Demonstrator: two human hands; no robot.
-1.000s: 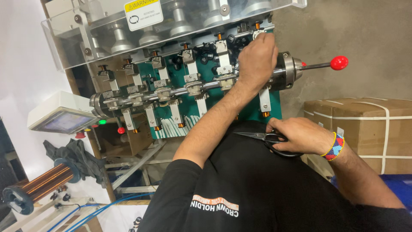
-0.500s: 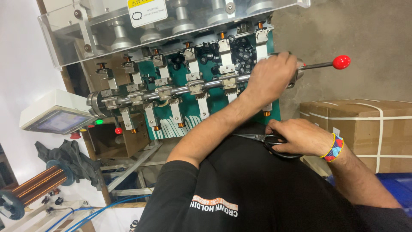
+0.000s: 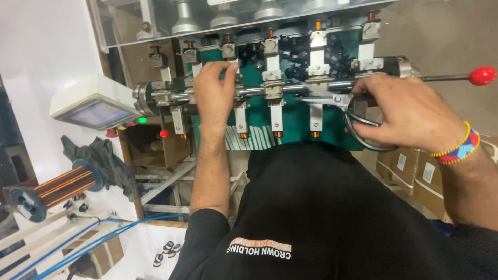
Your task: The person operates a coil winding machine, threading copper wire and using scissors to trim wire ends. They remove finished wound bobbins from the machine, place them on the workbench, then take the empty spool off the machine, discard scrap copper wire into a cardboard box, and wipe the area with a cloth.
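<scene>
Left hand is pinching a spindle fitting on the coil-winding machine; right hand is gripping scissors closed.

One view only: head camera, worn by the person, looking steeply down and forward over the black shirt onto the winding machine. Range is close: the machine's horizontal shaft spans most of the frame width. Frame appears rolled relative to the machine (floor and cardboard boxes sit right of it, white wall left). Copper wire spool lies lower left of the machine; red-knobbed lever juts out to its right. No second view, so no overlap.
</scene>
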